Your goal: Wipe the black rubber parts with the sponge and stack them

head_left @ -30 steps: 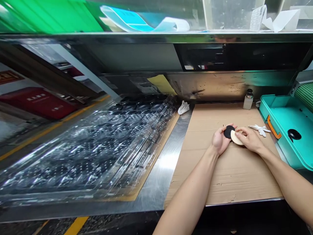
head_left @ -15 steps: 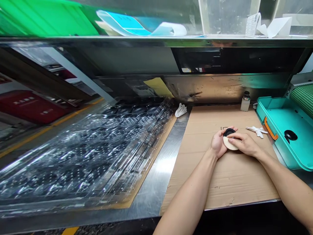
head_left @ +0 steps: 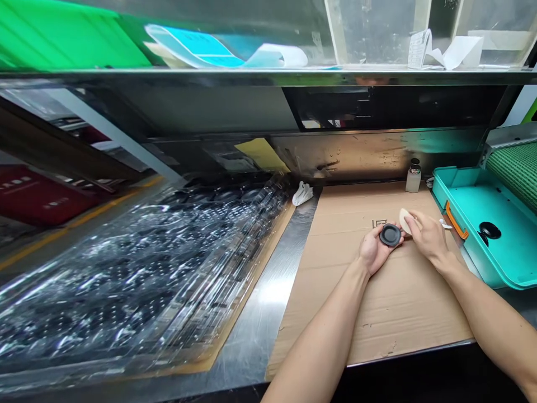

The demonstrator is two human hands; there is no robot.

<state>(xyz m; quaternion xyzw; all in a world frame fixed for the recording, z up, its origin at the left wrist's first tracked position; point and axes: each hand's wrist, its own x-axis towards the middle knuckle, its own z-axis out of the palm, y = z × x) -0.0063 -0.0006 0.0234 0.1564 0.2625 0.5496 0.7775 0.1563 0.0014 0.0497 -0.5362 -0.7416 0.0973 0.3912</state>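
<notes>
A round black dish-shaped part [head_left: 390,235] rests in my left hand [head_left: 371,252], its hollow side up and my fingers curled around its edge. Just to the right, my right hand [head_left: 428,232] pinches a cream-coloured round pad [head_left: 405,221], tilted almost on edge and apart from the black part. Both hands are above a sheet of cardboard [head_left: 331,268]. Behind the right hand a white cloth-like piece [head_left: 445,224] is mostly hidden.
Clear plastic trays [head_left: 138,280] with black round parts fill the left side. A teal bin [head_left: 509,246] holding a few black parts stands at the right. A small bottle [head_left: 413,178] and a crumpled white piece [head_left: 302,193] sit at the back, below a shelf [head_left: 268,77].
My right hand has lifted the cream pad off the black part and moved it up and right. The black part's hollow face now shows. The view has shifted slightly.
</notes>
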